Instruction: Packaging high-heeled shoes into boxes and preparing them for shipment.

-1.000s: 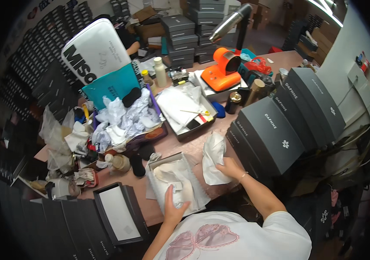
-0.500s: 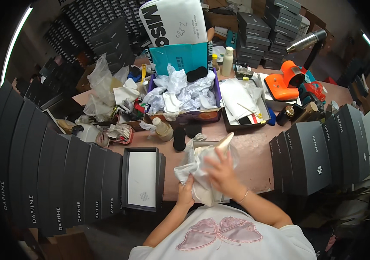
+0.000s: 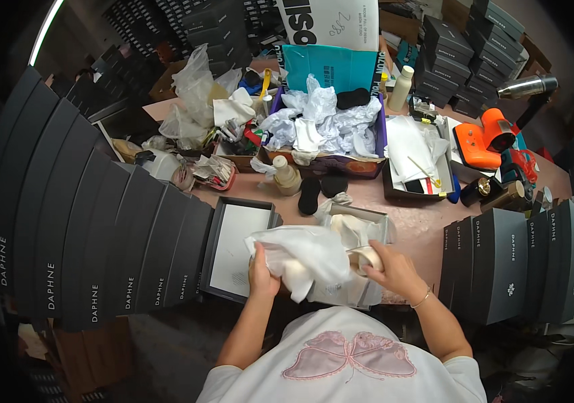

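Note:
My left hand (image 3: 262,273) grips a bundle of white tissue paper (image 3: 306,254) wrapped around a pale object, held just above the table's near edge. My right hand (image 3: 394,269) holds a cream shoe (image 3: 365,256) at the edge of an open shoe box (image 3: 361,290) lined with white paper. A second cream shoe (image 3: 346,228) lies in that box. To the left lies an open black box lid (image 3: 210,242) with a white inside.
Rows of upright black shoe boxes stand left (image 3: 99,248) and right (image 3: 512,265). Behind are a purple tray of crumpled white paper (image 3: 327,124), a tan bottle (image 3: 287,176), dark insoles (image 3: 320,188), an orange tool (image 3: 485,138) and a lamp (image 3: 525,87).
The view has swung left. My right hand moved from the tissue paper near the boxes on the right to the shoe; the tissue bundle now sits in my left hand.

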Action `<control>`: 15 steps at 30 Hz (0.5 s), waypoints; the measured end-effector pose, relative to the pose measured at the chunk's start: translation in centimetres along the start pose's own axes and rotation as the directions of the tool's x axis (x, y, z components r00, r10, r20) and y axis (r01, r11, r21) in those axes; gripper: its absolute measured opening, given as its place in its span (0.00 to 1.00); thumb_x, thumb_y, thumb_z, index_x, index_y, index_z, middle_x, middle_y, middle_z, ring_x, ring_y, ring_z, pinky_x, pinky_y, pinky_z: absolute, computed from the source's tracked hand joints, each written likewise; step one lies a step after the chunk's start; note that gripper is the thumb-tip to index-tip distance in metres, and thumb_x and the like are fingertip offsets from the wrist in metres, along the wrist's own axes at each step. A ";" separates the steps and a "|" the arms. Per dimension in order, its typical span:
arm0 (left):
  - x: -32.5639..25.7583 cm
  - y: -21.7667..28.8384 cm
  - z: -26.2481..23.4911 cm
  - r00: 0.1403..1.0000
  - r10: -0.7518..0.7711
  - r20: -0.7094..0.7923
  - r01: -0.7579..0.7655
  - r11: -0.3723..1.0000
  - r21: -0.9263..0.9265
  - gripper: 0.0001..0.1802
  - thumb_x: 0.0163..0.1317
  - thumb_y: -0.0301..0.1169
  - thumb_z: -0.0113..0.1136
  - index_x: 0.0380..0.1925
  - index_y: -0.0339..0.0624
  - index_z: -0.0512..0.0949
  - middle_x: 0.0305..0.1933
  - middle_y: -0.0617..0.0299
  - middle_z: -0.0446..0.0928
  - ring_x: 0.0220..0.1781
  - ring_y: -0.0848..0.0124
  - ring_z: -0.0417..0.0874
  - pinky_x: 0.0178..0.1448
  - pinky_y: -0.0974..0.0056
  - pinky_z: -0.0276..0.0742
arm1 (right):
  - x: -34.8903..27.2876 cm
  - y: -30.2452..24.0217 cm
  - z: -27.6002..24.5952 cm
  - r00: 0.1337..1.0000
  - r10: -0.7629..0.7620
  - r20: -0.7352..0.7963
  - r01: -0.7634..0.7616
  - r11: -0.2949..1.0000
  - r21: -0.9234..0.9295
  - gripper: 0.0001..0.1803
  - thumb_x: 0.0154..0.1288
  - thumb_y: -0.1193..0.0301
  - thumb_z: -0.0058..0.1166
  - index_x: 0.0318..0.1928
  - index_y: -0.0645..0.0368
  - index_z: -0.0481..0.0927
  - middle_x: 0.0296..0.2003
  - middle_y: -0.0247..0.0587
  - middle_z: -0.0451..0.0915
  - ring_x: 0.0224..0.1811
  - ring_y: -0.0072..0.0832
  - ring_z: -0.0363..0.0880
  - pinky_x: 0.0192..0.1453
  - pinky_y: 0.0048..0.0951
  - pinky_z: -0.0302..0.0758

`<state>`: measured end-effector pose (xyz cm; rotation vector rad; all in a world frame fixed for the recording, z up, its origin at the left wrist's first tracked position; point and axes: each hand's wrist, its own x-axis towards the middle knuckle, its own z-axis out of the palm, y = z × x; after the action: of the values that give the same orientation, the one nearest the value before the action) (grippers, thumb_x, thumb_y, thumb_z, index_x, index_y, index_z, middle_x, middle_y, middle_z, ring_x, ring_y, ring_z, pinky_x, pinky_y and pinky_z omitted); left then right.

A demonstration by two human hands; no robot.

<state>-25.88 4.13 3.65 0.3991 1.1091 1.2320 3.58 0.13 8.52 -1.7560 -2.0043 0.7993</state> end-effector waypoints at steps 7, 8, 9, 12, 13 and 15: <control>-1.9 2.5 4.0 0.231 0.642 0.731 -0.886 -0.172 0.431 0.08 0.56 0.26 0.59 0.37 0.37 0.76 0.36 0.54 0.76 0.43 0.55 0.78 0.56 0.48 0.71 | 0.2 9.7 4.9 0.890 0.404 -0.212 -0.234 0.803 0.548 0.25 0.62 0.59 0.58 0.52 0.66 0.74 0.41 0.53 0.81 0.43 0.36 0.80 0.49 0.34 0.74; 0.9 0.8 2.3 0.388 0.502 0.773 -0.842 -0.149 0.519 0.10 0.56 0.27 0.58 0.39 0.37 0.77 0.40 0.52 0.76 0.46 0.53 0.77 0.59 0.48 0.69 | 0.3 9.3 3.6 0.910 0.368 -0.194 -0.212 0.811 0.545 0.26 0.61 0.59 0.58 0.52 0.66 0.74 0.41 0.54 0.81 0.43 0.36 0.80 0.49 0.34 0.74; 4.2 -1.2 0.0 0.532 0.342 0.775 -0.783 -0.151 0.604 0.12 0.57 0.28 0.58 0.41 0.36 0.77 0.44 0.49 0.77 0.50 0.51 0.76 0.62 0.48 0.68 | 0.5 8.2 1.9 0.929 0.327 -0.174 -0.185 0.816 0.547 0.26 0.61 0.59 0.58 0.52 0.66 0.75 0.41 0.54 0.81 0.43 0.37 0.80 0.49 0.35 0.74; 7.6 -3.0 -2.6 0.797 -0.487 0.358 -0.561 -0.373 0.739 0.39 0.52 0.39 0.68 0.62 0.33 0.65 0.66 0.37 0.62 0.69 0.46 0.62 0.73 0.51 0.56 | 0.1 6.0 -2.1 0.972 0.227 -0.061 -0.189 0.909 0.372 0.26 0.59 0.60 0.58 0.51 0.66 0.75 0.40 0.55 0.81 0.42 0.39 0.81 0.48 0.35 0.75; 7.3 -1.8 -1.8 0.761 -0.378 0.528 -0.598 -0.091 0.797 0.50 0.47 0.41 0.72 0.66 0.32 0.58 0.68 0.36 0.59 0.71 0.49 0.60 0.74 0.54 0.54 | -0.1 5.6 -3.4 0.979 0.203 -0.009 -0.193 0.943 0.272 0.26 0.58 0.60 0.59 0.51 0.66 0.75 0.39 0.55 0.81 0.41 0.40 0.81 0.48 0.35 0.75; 4.4 2.7 3.6 0.767 -0.224 0.601 -0.576 0.170 0.799 0.43 0.57 0.42 0.65 0.66 0.30 0.57 0.68 0.38 0.60 0.72 0.50 0.59 0.74 0.57 0.54 | -0.4 4.9 -4.9 0.985 0.116 0.130 -0.134 0.981 0.140 0.26 0.53 0.57 0.61 0.46 0.64 0.79 0.36 0.56 0.82 0.38 0.46 0.82 0.44 0.37 0.77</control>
<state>-24.63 10.02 5.41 1.9250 1.1305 0.2414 10.44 0.91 9.26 -1.7998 -1.8677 1.0914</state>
